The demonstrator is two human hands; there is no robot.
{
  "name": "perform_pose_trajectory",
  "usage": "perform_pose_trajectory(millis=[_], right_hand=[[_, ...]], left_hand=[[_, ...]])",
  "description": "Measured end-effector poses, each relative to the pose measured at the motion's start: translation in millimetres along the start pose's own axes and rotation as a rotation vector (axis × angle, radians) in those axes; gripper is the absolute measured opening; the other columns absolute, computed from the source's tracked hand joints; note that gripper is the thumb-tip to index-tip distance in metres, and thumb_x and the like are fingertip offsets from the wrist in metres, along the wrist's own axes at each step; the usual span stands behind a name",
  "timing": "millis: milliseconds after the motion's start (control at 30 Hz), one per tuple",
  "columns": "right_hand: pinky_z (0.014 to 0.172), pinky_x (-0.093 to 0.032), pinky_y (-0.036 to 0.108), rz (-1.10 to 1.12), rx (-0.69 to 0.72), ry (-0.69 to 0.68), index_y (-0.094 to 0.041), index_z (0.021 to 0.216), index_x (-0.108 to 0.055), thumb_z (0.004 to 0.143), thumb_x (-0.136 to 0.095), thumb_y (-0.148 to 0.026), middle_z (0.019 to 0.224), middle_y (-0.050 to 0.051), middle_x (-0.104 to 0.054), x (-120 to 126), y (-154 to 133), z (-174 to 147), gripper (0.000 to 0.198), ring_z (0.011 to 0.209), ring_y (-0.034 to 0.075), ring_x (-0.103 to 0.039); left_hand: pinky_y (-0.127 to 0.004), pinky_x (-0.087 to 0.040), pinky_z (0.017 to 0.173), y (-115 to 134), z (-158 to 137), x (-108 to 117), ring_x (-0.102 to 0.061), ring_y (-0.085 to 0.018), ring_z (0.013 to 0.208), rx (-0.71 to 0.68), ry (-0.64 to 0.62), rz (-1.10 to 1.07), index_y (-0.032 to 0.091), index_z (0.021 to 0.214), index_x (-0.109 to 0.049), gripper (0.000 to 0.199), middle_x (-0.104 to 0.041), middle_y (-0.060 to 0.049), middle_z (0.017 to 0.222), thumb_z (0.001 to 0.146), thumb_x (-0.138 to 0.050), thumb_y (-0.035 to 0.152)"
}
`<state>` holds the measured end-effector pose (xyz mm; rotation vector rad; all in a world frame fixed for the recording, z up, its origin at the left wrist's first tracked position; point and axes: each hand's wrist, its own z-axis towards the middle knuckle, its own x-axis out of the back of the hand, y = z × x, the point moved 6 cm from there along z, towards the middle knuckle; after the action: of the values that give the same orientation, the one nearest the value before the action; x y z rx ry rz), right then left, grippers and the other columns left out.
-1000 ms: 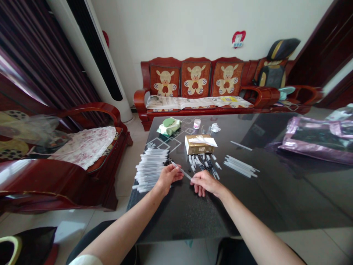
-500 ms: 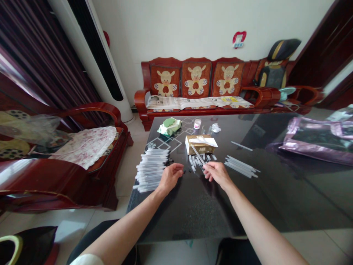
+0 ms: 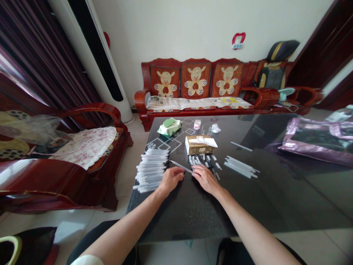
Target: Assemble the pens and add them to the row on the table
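Note:
My right hand (image 3: 205, 178) is closed on one end of a slim translucent white pen barrel (image 3: 180, 166), which slants up to the left just above the table. My left hand (image 3: 171, 179) rests low beside it, fingers curled together; whatever they may pinch is too small to make out. A thick row of similar white pen barrels (image 3: 150, 171), dark at their right ends, lies against the left hand. Beyond the right hand are several pen parts (image 3: 197, 160), some with black sections. A smaller group of white barrels (image 3: 241, 167) lies to the right.
A gold tissue box (image 3: 202, 149) stands behind the pen parts on the dark glossy table (image 3: 261, 206). Farther back are green wet wipes (image 3: 169, 127), a small white cup (image 3: 197, 124) and crumpled tissue (image 3: 216, 128). One loose barrel (image 3: 241, 146) and a purple-edged bag (image 3: 317, 141) lie right.
My right hand has moved left towards my left hand and turned the pen barrel to point left. More dark pen parts show where the right hand was. The left hand has barely moved.

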<state>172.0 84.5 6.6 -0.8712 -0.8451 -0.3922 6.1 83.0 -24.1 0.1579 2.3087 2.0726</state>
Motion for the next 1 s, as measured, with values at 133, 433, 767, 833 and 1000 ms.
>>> perform_pose_trajectory(millis=[133,433,767,833,1000], right_hand=[[0.084,-0.042,0.034,-0.007,-0.011,-0.034,-0.019,0.082,-0.067,0.092,-0.042,-0.028,0.091,0.007,-0.065,3.0,-4.0,0.1,0.028,0.090,0.020,-0.057],[0.084,-0.040,0.033,-0.039,-0.001,-0.028,-0.020,0.082,-0.067,0.093,-0.043,-0.027,0.089,0.006,-0.065,5.0,-4.6,0.3,0.027,0.090,0.020,-0.055],[0.080,-0.042,0.031,0.140,-0.099,0.006,-0.019,0.079,-0.068,0.089,-0.048,-0.029,0.086,0.007,-0.066,10.8,1.4,2.0,0.025,0.083,0.019,-0.058],[0.080,-0.043,0.031,0.178,-0.119,0.012,-0.019,0.080,-0.069,0.089,-0.048,-0.031,0.087,0.007,-0.067,13.3,1.9,2.3,0.026,0.083,0.019,-0.059],[0.078,-0.046,0.032,0.358,-0.297,0.044,-0.018,0.082,-0.071,0.085,-0.051,-0.042,0.082,0.006,-0.069,14.8,18.9,-0.2,0.032,0.079,0.020,-0.061]], left_hand=[[-0.027,-0.051,0.064,1.1,-1.6,-3.0,-0.064,-0.017,0.067,-0.022,-0.033,-0.001,0.013,0.087,-0.070,0.021,-0.069,-0.007,0.072,0.068,-0.066,0.021],[-0.029,-0.052,0.066,-3.4,-0.9,-6.7,-0.065,-0.017,0.069,-0.006,-0.066,-0.007,0.011,0.088,-0.069,0.020,-0.068,-0.008,0.072,0.071,-0.063,0.021],[-0.030,-0.053,0.069,-6.5,-0.3,-6.8,-0.065,-0.017,0.073,0.067,-0.061,-0.229,0.010,0.090,-0.067,0.029,-0.067,-0.011,0.084,0.068,-0.071,0.028],[-0.031,-0.052,0.070,-5.5,-1.0,-6.7,-0.065,-0.017,0.074,0.073,-0.059,-0.239,0.010,0.090,-0.066,0.030,-0.067,-0.011,0.084,0.067,-0.072,0.029],[-0.032,-0.052,0.071,-2.1,-3.1,-8.0,-0.065,-0.018,0.074,0.067,-0.066,-0.264,0.010,0.091,-0.067,0.032,-0.067,-0.011,0.084,0.067,-0.074,0.031]])
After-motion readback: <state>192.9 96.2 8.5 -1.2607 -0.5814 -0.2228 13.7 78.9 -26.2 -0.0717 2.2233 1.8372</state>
